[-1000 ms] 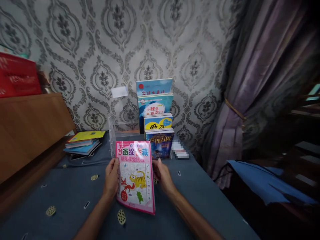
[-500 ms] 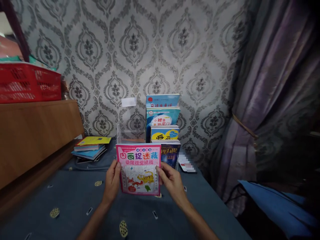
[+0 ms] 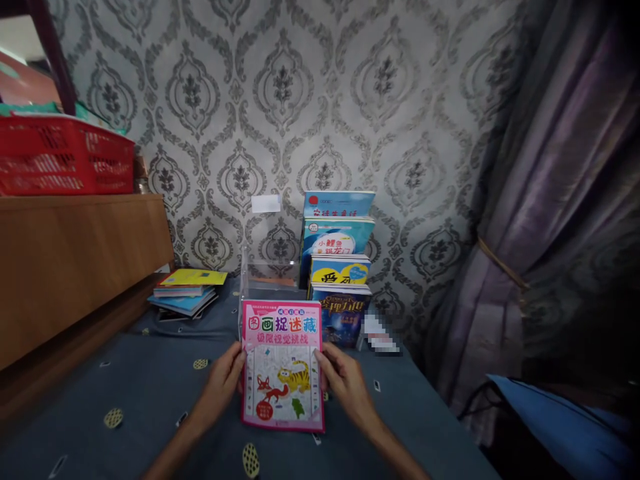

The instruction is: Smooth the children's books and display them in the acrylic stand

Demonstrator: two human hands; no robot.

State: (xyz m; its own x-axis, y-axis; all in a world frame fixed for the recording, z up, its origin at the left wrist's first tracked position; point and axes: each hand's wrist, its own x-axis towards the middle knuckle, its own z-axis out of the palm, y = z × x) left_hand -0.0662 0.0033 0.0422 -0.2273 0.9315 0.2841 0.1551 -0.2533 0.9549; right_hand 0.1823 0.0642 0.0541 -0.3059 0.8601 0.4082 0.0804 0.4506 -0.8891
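Note:
A pink picture book (image 3: 283,367) with a fox and a yellow striped cat on its cover is held upright, its front toward me. My left hand (image 3: 225,379) grips its left edge, and my right hand (image 3: 345,381) pinches the right edge, thumb on the cover. Just behind it stands a clear tiered rack (image 3: 245,277), its left part partly hidden by the pink book. In the rack's right half several books rise in steps: a dark blue book (image 3: 345,317) in front, then a yellow-and-blue book (image 3: 340,270), a teal book (image 3: 337,237) and a light blue book (image 3: 340,203).
A stack of books (image 3: 187,293) lies at the left on the dark patterned cloth (image 3: 165,373). A red basket (image 3: 65,153) sits on a wooden cabinet (image 3: 85,260). At the right hang grey-purple curtains (image 3: 520,233), with a blue item (image 3: 560,420) below. Wallpaper covers the wall behind.
Both hands have brought the pink book lower and nearer to me, uncovering more of the dark blue book. The view has shifted slightly left.

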